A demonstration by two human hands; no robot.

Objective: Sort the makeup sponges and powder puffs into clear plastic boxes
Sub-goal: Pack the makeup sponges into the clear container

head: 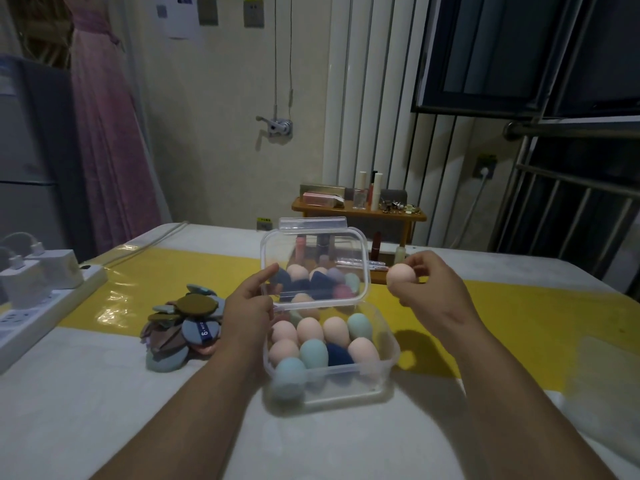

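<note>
White table [104, 410], a yellow band running left to right across its middle. On its left edge, a white power strip [41, 306] with chargers plugged in.

Near centre: rectangular clear plastic box [346, 386], with egg-shaped makeup sponges [311, 329] in peach, teal and dark blue standing in rows inside. Its hinged clear lid [313, 261] stands open and upright on the far side. Seen through the lid, a loose heap of more sponges [311, 282] lies on the yellow band beyond the box.

Left of the box, just beside the left wrist: a pile of flat round powder puffs [183, 327] in blue, brown and mauve, overlapping on the table.

Left hand [247, 306] pinches the lid's left edge, forefinger up along the rim, thumb below.

Right hand [426, 292] is raised to the right of the lid, with its fingers curled round a peach egg-shaped sponge [400, 276], held clear of the box.
</note>
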